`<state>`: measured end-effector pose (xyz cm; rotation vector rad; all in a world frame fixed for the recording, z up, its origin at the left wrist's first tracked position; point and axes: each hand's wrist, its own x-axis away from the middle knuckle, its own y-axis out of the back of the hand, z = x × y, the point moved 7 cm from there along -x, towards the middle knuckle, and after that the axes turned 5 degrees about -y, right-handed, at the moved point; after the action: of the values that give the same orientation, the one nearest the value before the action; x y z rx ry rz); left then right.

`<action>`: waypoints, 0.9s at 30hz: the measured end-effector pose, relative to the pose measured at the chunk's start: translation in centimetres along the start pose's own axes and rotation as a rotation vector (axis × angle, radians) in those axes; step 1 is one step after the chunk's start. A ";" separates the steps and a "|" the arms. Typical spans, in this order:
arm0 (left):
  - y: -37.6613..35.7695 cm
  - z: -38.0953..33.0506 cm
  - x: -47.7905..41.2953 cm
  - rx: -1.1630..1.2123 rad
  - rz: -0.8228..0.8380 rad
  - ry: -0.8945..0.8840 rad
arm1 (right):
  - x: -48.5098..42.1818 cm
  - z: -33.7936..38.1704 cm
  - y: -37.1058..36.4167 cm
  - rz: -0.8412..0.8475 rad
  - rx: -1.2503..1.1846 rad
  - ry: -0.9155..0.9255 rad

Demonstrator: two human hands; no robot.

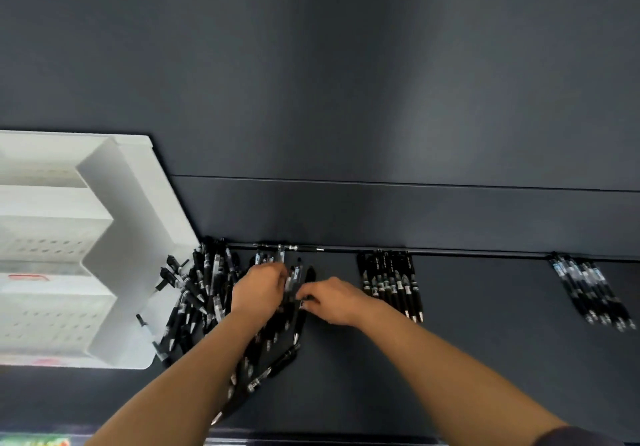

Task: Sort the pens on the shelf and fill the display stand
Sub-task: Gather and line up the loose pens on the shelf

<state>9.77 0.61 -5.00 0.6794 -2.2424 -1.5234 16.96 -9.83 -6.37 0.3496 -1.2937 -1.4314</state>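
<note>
Dark matte shelf (pixel 485 341) carries a loose heap of slim black plastic pens (pixel 204 289) beside the white stepped display stand (pixel 114 203), which looks not yet filled. Sorting seems in hand: the left hand (pixel 258 291) curls around a few pens and the right hand (pixel 334 302) pinches one. Two neat rows (pixel 391 283) lie further right. The next move probably needs the tips aligned and the pens laid parallel.

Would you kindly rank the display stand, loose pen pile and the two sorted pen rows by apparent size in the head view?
1. display stand
2. loose pen pile
3. middle pen row and right pen row: these look alike, so unranked.
</note>
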 end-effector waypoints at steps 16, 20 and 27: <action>-1.9 -1.1 -1.2 -0.355 0.185 -0.163 | -0.2 -2.2 0.5 -0.076 -0.068 -0.247; -3.0 -2.0 -1.3 -0.430 0.214 -0.119 | -0.2 -2.6 0.7 -0.087 -0.092 -0.260; -3.2 -2.7 -1.6 -0.302 0.177 -0.061 | 0.4 -3.4 1.3 -0.149 -0.155 -0.277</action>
<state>13.17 -1.57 -7.01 0.3408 -1.9911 -1.7599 20.16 -11.56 -6.27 0.1491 -1.3879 -1.7422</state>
